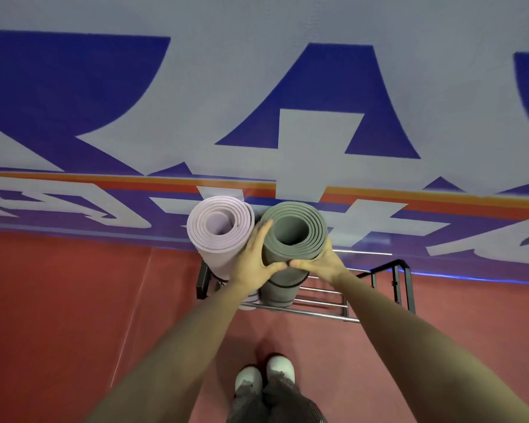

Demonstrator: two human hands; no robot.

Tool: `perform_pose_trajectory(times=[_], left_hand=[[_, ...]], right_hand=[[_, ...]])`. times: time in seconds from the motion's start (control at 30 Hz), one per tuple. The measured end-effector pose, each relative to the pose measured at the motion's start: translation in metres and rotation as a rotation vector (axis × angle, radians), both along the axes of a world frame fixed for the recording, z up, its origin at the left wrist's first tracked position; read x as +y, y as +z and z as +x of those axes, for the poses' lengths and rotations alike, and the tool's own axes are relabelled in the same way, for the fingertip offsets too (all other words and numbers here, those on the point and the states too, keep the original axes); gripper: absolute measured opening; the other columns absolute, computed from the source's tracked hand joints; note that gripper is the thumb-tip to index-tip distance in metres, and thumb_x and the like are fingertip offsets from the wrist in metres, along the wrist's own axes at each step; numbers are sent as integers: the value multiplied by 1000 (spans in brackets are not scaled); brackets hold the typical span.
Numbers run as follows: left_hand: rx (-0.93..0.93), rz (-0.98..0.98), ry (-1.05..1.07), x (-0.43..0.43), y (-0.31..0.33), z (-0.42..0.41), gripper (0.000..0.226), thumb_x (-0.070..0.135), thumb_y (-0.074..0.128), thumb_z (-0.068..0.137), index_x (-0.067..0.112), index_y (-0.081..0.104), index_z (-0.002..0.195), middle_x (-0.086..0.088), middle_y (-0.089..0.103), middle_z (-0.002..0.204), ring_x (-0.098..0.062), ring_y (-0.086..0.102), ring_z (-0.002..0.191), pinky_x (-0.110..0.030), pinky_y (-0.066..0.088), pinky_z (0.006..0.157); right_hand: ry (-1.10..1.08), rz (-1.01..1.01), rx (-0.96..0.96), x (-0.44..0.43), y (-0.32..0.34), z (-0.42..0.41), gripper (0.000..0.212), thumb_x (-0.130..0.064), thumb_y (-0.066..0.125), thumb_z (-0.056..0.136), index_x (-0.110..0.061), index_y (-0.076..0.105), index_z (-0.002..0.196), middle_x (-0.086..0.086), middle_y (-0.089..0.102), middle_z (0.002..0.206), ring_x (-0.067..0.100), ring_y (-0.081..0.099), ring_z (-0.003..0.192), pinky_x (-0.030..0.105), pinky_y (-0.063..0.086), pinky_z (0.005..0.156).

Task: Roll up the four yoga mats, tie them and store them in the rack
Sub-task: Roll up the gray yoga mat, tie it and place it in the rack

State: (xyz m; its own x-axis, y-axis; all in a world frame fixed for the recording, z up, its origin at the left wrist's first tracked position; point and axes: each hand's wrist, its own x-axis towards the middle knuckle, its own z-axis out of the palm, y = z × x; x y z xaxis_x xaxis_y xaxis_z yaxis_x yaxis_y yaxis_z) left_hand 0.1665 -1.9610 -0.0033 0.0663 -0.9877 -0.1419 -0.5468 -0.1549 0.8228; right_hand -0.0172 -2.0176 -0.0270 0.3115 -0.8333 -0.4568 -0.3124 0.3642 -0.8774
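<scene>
A rolled grey-green yoga mat (300,245) stands upright in the black metal rack (397,279), with a dark tie around its lower part. My left hand (257,257) wraps its left side and my right hand (321,264) its right side, thumbs meeting at the front. A rolled pale pink mat (217,236) stands upright in the rack just to the left, touching the grey one. The mats' lower ends are partly hidden by my forearms.
The rack stands against a wall with large blue lettering and an orange stripe (440,199). Its right half shows bare chrome bars (321,300). Red floor (74,300) surrounds it. My white shoes (266,377) stand in front of the rack.
</scene>
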Motion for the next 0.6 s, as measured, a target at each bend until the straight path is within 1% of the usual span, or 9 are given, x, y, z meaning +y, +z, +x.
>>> perform_pose_trajectory(times=[0.03, 0.1, 0.2, 0.27, 0.33, 0.4, 0.43, 0.53, 0.6], left_hand=[[-113, -1, -13, 3, 3, -2, 80, 30, 76, 79, 32, 30, 144, -2, 20, 156, -19, 20, 145, -34, 29, 114], [-364, 12, -43, 10, 6, -3, 62, 34, 66, 87, 25, 39, 142, -9, 17, 157, -26, 24, 142, -38, 35, 107], [-590, 8, -87, 18, 10, 5, 57, 35, 67, 86, 18, 49, 138, -21, 29, 151, -38, 39, 132, -43, 39, 101], [-651, -57, -56, 21, 9, 10, 58, 32, 80, 73, 15, 62, 125, -26, 47, 137, -44, 55, 114, -47, 50, 88], [-718, -132, -29, 17, 13, 11, 60, 31, 92, 53, 16, 72, 108, -22, 62, 117, -39, 62, 96, -43, 52, 77], [-803, -270, -65, 6, 21, 11, 56, 31, 94, 40, 19, 76, 92, -14, 66, 103, -28, 53, 93, -37, 39, 78], [-821, -306, -108, 1, 25, 12, 53, 31, 94, 37, 21, 76, 86, -10, 66, 98, -24, 49, 91, -35, 32, 77], [-808, -220, -158, -8, 32, 19, 51, 35, 94, 36, 26, 74, 82, 0, 63, 87, -23, 58, 82, -30, 26, 75], [-779, -144, -164, -3, 33, 20, 48, 36, 91, 51, 26, 73, 94, 0, 62, 99, -25, 59, 94, -29, 25, 81]], right_hand=[[-18, 11, 2, 2, 0, 3, 113, -8, 89, 55, -9, 17, 142, 7, 44, 135, 16, 45, 126, 35, 39, 107], [-29, 30, 0, 7, 2, 8, 112, -8, 89, 56, -8, 16, 142, 4, 44, 132, 16, 44, 126, 38, 38, 108], [-27, 26, -12, 15, 0, 16, 113, -12, 89, 57, -9, 15, 142, -7, 43, 123, 12, 44, 123, 34, 40, 106], [0, 35, -19, 15, 2, 20, 112, -15, 89, 57, -11, 15, 141, -9, 42, 123, 10, 43, 122, 32, 40, 105], [24, 11, -7, 11, 9, 24, 119, -29, 92, 50, -11, 17, 140, -5, 43, 128, 10, 45, 122, 33, 42, 104], [17, 5, -2, 5, 13, 28, 129, -45, 93, 41, -11, 18, 139, -1, 43, 133, 12, 46, 124, 34, 44, 103], [17, 1, 8, 5, 12, 29, 131, -47, 93, 38, -11, 18, 139, 0, 43, 134, 13, 46, 125, 34, 44, 103], [8, -14, 25, 9, 12, 33, 126, -39, 94, 43, -8, 17, 137, 6, 44, 134, 15, 48, 124, 32, 44, 101], [-2, -21, 32, 15, 16, 35, 113, -17, 92, 54, -6, 15, 135, 9, 42, 134, 15, 47, 122, 26, 43, 97]])
